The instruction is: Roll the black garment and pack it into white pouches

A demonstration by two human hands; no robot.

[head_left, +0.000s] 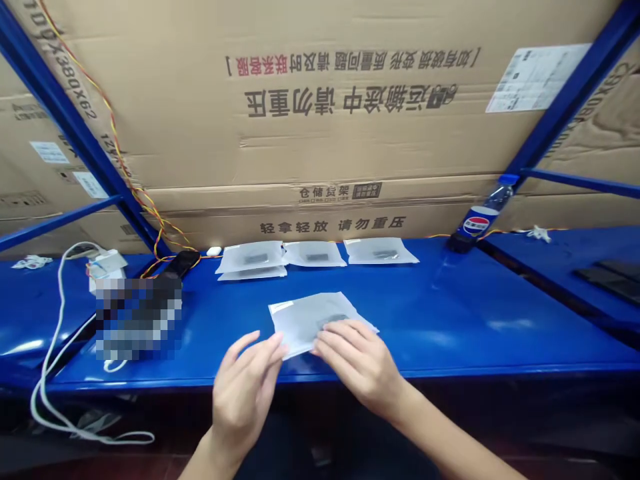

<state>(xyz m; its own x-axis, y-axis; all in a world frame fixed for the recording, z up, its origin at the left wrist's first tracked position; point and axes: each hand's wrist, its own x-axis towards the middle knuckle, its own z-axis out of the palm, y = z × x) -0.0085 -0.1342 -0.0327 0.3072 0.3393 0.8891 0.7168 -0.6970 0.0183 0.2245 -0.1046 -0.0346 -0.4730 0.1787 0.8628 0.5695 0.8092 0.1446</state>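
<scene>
Brown corrugated cardboard [350, 150], printed with dark characters, backs a smooth, glossy blue metal tabletop [465, 327]. The frosted pouch [297, 317] sits near the table's front edge, between the two hands; it is thin, flat, roughly rectangular and milky-translucent, a dark insert [331, 319] showing faintly through. Left hand [245, 380]: fingertips pinch the pouch's near left corner. Right hand [363, 367]: fingers close together, bent over the insert's side; thumb hidden, so cannot tell whether it grips. Step in hand, as judged: two-handed handling of this one pouch. Next move seems to call for light, even fingertip pressure, since the film looks limp and prone to creasing. Similar pouches [315, 255] lie along the back, left ones overlapping; a ribbed-looking clear bottle [480, 217] stands to their right.
</scene>
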